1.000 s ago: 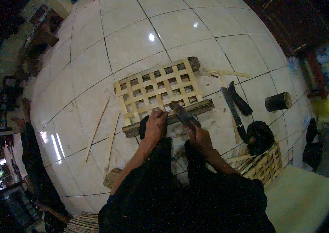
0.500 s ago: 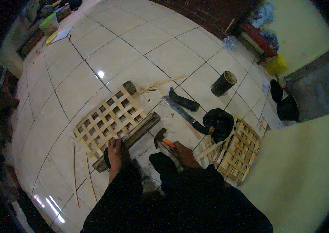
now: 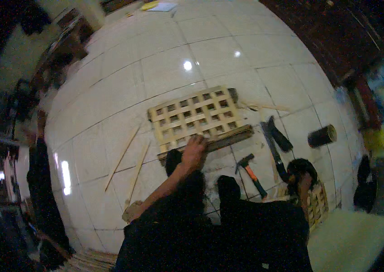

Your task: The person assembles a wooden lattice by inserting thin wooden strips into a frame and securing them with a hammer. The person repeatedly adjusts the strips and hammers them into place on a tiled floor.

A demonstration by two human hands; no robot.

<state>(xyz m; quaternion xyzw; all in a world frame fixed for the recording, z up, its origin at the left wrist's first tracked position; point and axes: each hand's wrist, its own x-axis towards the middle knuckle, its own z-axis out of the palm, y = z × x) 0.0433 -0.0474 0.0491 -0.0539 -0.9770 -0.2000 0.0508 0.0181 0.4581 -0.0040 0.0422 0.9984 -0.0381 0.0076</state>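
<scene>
My left hand [image 3: 195,152] lies at the near edge of the lattice [image 3: 195,117], two strips [image 3: 122,158] to my left; rightward come the hammer [image 3: 250,173], the knife [image 3: 272,144], then the cylinder [image 3: 321,137]

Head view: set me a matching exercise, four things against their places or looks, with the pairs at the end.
1. Left hand
2. Right hand
3. Hammer
4. Cylinder

A. dark-sided, with a paler end
B. at the black bundle
C. lying on the floor, partly orange
D. at the woven lattice's near edge

Pairs: 1-D, 2-B, 3-C, 4-A
</scene>
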